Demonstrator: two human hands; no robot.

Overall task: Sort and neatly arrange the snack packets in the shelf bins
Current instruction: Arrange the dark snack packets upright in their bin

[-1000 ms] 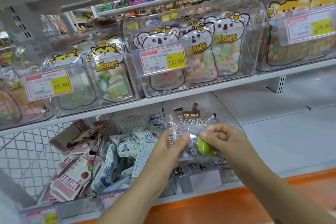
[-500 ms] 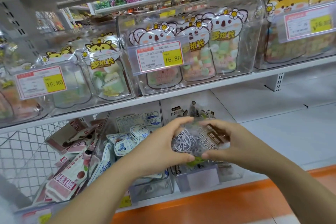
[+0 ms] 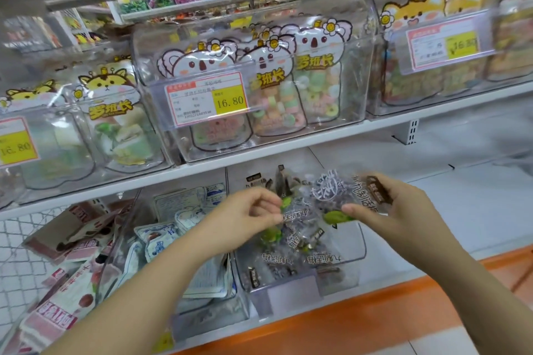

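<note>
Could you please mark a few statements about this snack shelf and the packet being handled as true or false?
1. Both the left hand and the right hand hold one clear packet. True.
2. Pink packets lie left of the blue-and-white packets. True.
3. The clear packet is held over the blue-and-white packets. False: it is over the right-hand bin of matching dark-wrapped packets.
4. The koala bin's price tag reads 16.80. True.
5. The koala bin stands on the lower shelf. False: it stands on the upper shelf, above the hands.

White metal shelves (image 3: 476, 204), orange base (image 3: 317, 326)
</note>
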